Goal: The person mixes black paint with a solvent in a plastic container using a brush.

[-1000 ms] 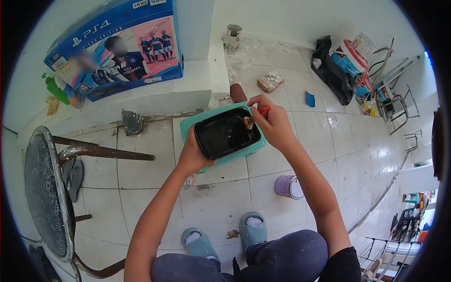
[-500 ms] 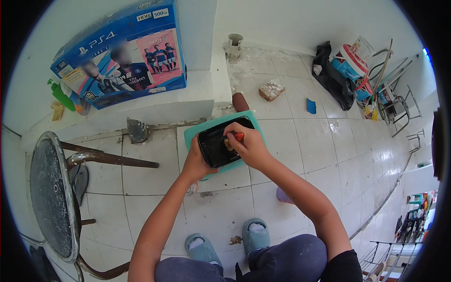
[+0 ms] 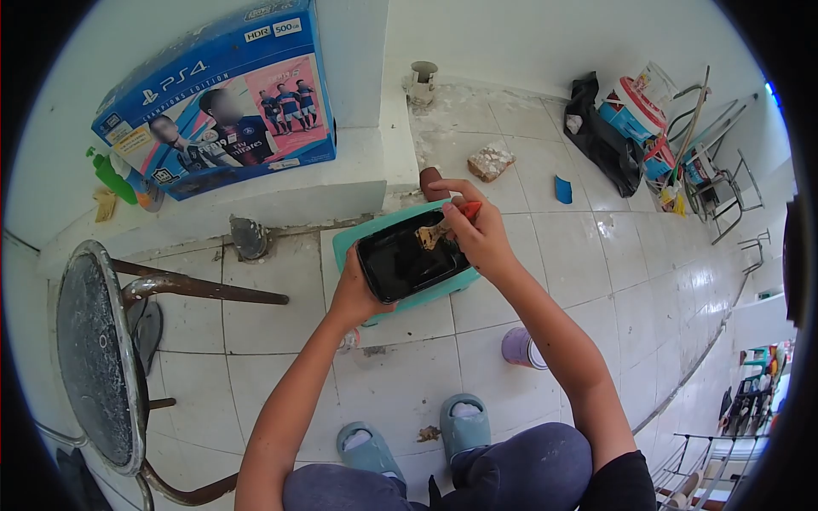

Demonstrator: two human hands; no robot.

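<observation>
A black rectangular tray (image 3: 400, 279) with dark, glossy contents sits over a small green plastic stool (image 3: 343, 241). My left hand (image 3: 355, 294) is closed around the tray's left edge, thumb along the rim. In my right hand (image 3: 479, 230) a paintbrush (image 3: 432, 236) is pinched by its red-orange handle. Its tan, dark-stained bristles point left, over the far right part of the tray. A purple can (image 3: 520, 349) stands on the floor by my right forearm.
On the left is a round stool (image 3: 98, 358) with metal legs. A blue PS4 box (image 3: 223, 111) rests on the ledge beside a green bottle (image 3: 111, 176). A brick piece (image 3: 492, 162) and a blue scrap (image 3: 563, 190) lie on the tiles. Buckets (image 3: 632, 111) stand far right.
My right hand has moved right and away from me, drawing the brush toward the tray's far right corner. My right forearm now uncovers more of the purple can. The left hand stays put.
</observation>
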